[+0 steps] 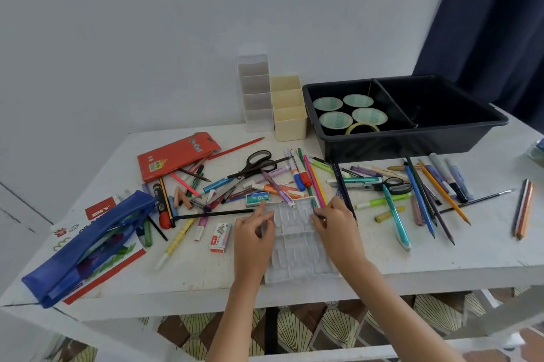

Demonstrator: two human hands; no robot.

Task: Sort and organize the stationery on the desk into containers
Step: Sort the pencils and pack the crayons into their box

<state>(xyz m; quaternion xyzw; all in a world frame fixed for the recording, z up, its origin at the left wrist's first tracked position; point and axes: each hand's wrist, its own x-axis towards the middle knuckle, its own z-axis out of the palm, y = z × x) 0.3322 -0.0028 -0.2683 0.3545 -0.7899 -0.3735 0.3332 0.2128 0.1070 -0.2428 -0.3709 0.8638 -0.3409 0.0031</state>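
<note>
**Head view: clear plastic compartment tray (297, 244) hemmed in by loose stationery**

Loose pens, pencils and markers (424, 193) crowd the white table (441, 258) on both sides of the tray; a green staple box (258, 199) lies just beside its far left corner; a small white-and-red staple box (220, 237) sits just beside the left hand (254, 232). Black-handled scissors (259, 162) and a red cardboard pencil box (176, 155) lie farther back; a blue mesh pencil case (88, 244) lies near the left edge. Against the wall stand a white tiered organiser (256, 90) and a cream three-cell organiser (290, 108); next to them is a black two-compartment bin (412, 137), its left compartment holding tape rolls (350, 111).

The tray lies flat at the table's near edge; its long axis runs from the person toward the wall, the far end among the pens. The left hand curls its fingers over the left rim; the right hand (335, 223) curls over the right rim near the far corner; both hands grip the tray.
</note>
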